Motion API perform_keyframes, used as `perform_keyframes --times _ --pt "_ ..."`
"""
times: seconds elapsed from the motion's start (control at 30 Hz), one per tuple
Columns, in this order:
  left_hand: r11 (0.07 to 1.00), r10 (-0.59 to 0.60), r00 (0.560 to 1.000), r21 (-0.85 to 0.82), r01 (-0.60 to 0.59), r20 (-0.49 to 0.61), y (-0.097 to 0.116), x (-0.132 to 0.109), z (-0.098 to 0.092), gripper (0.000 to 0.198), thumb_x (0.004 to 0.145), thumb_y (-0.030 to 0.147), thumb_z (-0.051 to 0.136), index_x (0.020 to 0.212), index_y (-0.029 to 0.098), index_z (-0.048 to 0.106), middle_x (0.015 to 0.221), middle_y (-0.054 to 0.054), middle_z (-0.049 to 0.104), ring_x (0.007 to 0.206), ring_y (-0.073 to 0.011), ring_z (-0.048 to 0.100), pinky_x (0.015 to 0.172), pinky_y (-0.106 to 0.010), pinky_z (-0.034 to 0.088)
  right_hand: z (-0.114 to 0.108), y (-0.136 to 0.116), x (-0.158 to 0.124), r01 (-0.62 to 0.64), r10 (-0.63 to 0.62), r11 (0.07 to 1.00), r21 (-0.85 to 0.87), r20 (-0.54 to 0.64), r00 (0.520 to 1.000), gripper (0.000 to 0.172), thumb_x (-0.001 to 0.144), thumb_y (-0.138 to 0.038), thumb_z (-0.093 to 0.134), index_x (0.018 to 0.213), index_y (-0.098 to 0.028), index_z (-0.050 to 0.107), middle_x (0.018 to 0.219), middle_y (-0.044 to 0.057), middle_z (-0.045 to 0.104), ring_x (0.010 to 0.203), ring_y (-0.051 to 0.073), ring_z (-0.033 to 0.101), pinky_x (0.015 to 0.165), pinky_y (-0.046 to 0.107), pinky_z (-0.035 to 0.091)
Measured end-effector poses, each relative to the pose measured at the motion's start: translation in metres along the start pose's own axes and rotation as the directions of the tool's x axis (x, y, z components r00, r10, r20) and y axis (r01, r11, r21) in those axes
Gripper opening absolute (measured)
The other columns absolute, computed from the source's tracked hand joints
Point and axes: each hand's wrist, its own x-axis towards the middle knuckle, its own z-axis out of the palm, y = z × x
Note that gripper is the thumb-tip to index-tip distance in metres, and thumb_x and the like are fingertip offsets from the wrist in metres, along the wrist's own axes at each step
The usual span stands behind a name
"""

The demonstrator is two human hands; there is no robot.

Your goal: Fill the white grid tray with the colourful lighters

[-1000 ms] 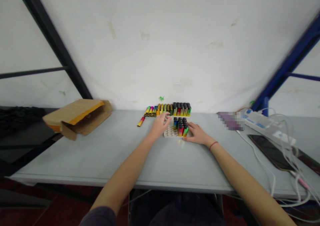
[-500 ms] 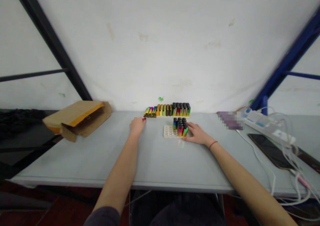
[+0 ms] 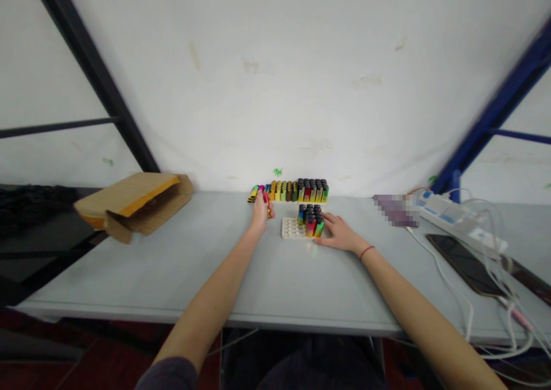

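At the grey table (image 3: 275, 286) beside a white wall (image 3: 275, 91), left fingers (image 3: 260, 199) pinch a lighter (image 3: 266, 200), right fingers (image 3: 331, 218) spread.

The grey table (image 3: 301, 286) crosses the frame's lower half, bearing a brown carton (image 3: 129, 197) at left, a white holed tray (image 3: 289, 229) and some lying lighters (image 3: 253, 193) mid-frame, and a phone (image 3: 465, 263), power strip (image 3: 456, 216) and white cables (image 3: 472, 312) at right.

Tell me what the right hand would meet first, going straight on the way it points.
The lighters standing in the near tray; the right hand looks right beside them, though contact is hard to judge.
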Motion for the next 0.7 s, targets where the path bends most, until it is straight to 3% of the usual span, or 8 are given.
perform_keyframes --times 0.23,0.37,0.63,0.7 --pt "0.989 -0.132 0.984 -0.046 0.139 0.120 0.000 -0.010 0.005 0.047 0.094 0.061 0.043 0.074 0.020 0.049 0.048 0.007 0.043 0.032 -0.0061 0.034 0.037 -0.018 0.024 0.002 0.000 0.000 0.008 -0.008 1.000 0.004 -0.020 1.000 0.089 0.086 -0.078 0.055 0.150 -0.017 0.049 0.156 0.021 0.046 0.142 0.039 0.043 0.116 0.056 0.034" --pt "0.969 -0.233 0.961 -0.050 0.243 0.150 0.001 -0.017 0.009 0.051 0.092 0.066 0.042 0.067 0.021 0.043 0.044 0.010 0.031 0.030 -0.0051 0.022 0.036 -0.018 0.015 0.001 0.000 0.000 0.009 -0.009 1.000 0.001 -0.009 1.000 0.089 0.086 -0.080 0.053 0.150 -0.018 0.050 0.156 0.020 0.046 0.142 0.038 0.042 0.116 0.055 0.034" --pt "0.985 -0.172 0.985 0.009 0.172 0.017 -0.007 -0.016 0.012 0.044 0.090 0.056 0.042 0.061 0.024 0.036 0.041 0.009 0.026 0.031 -0.0061 0.016 0.036 -0.020 0.011 -0.001 -0.002 0.000 0.005 -0.005 1.000 -0.007 0.009 1.000 0.091 0.086 -0.080 0.052 0.149 -0.014 0.051 0.156 0.022 0.044 0.143 0.039 0.041 0.117 0.055 0.033" --pt "0.987 -0.160 0.986 -0.012 0.160 0.046 -0.009 -0.013 0.010 0.040 0.089 0.054 0.041 0.063 0.024 0.036 0.041 0.010 0.026 0.031 -0.0065 0.017 0.036 -0.020 0.011 -0.002 -0.002 0.000 0.008 -0.008 1.000 -0.004 0.005 1.000 0.090 0.086 -0.080 0.052 0.149 -0.016 0.051 0.156 0.021 0.045 0.143 0.038 0.042 0.117 0.055 0.034"
